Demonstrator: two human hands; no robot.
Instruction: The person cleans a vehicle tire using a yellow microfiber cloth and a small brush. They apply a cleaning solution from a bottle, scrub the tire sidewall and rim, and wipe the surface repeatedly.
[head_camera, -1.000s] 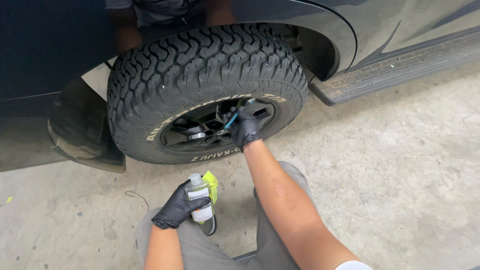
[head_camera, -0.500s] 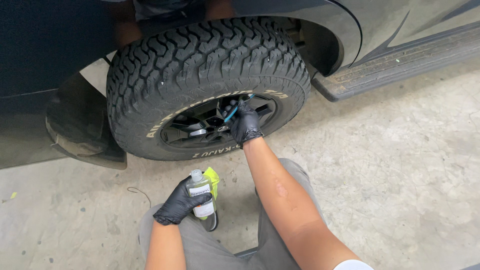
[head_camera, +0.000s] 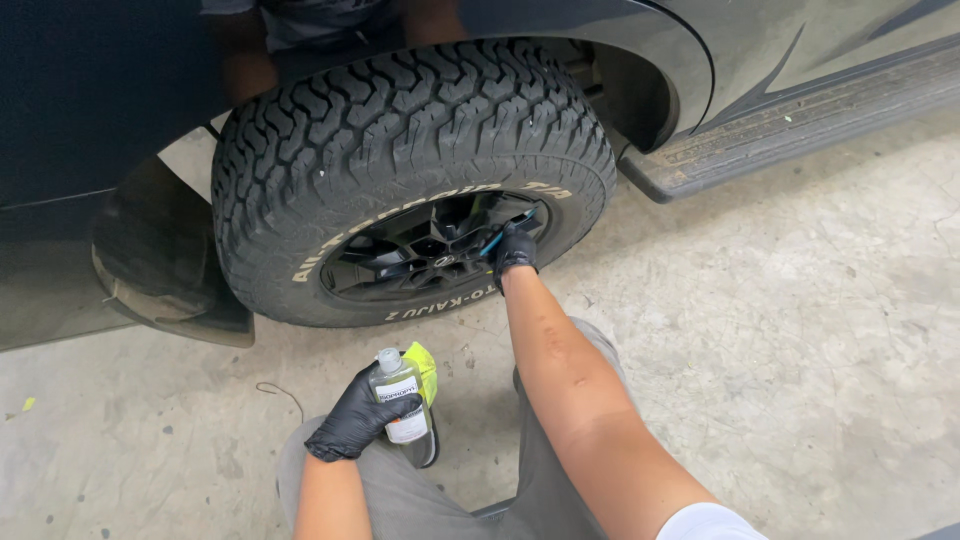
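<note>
Head view, looking down past 2 bare forearms, both hands in black gloves. The right hand (head_camera: 514, 252) is stretched forward to the black wheel (head_camera: 430, 245), fingers closed around a small blue tool (head_camera: 508, 228). The tool pokes up and to the right out of the fist, lying across a spoke near the wheel's right edge. Just what the tool's tip meets is too small to tell. Wrapped around that grip on every side is the big knobbly tire (head_camera: 400, 130) with pale lettering on its sidewall, tucked under the dark body of the vehicle (head_camera: 90, 100).

Now the left hand (head_camera: 352, 425), low and close to the body: it is clamped on a small clear bottle (head_camera: 400, 400) with a white label and a pale cap, held upright, fingers curled round its left side. Pressed right behind the bottle, in the same grasp, is a yellow-green cloth (head_camera: 424, 365), peeking out at the top right. Directly below this hand are the person's knees in grey trousers (head_camera: 400, 490).

To the right of the right hand, the dark side step (head_camera: 780, 130) runs away along the vehicle. Left of the tire hangs a dusty mud flap (head_camera: 150, 260). All of it sits on pale, stained concrete floor (head_camera: 800, 350).
</note>
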